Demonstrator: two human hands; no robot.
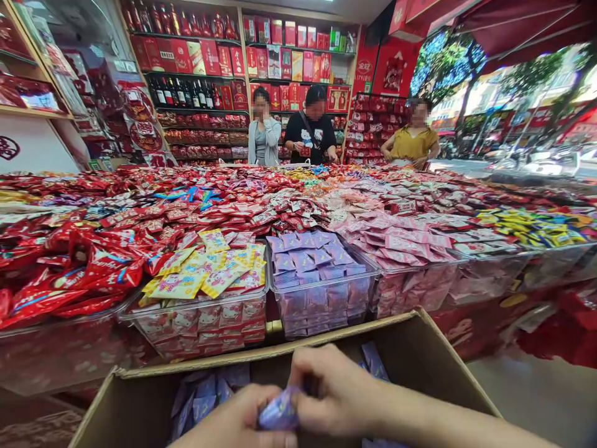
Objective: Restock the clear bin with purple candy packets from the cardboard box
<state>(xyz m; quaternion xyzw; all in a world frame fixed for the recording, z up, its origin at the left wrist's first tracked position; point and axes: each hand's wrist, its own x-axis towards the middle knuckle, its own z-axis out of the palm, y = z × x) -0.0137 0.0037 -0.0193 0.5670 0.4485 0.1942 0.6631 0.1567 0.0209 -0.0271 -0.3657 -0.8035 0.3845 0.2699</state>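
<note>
Over an open cardboard box [270, 353], my left hand [237, 414] and my right hand [331, 395] meet. Both are closed on a small purple packet [280, 410], its shiny wrapper showing between the fingers. Inside the box lie more purple packets [203, 401], some at the left and a few at the right behind my right wrist. Just beyond the box's far edge stands a clear plastic bin [321, 286], filled with purple packets [305, 261] set in neat rows up to the rim.
Left of the purple bin is a bin of yellow packets [200, 267]; red bags [84, 267] lie farther left. Pink packets [396, 239] fill the bin at right. Three people, one in a black shirt [312, 137], stand across the display before shelves of red boxes [186, 55].
</note>
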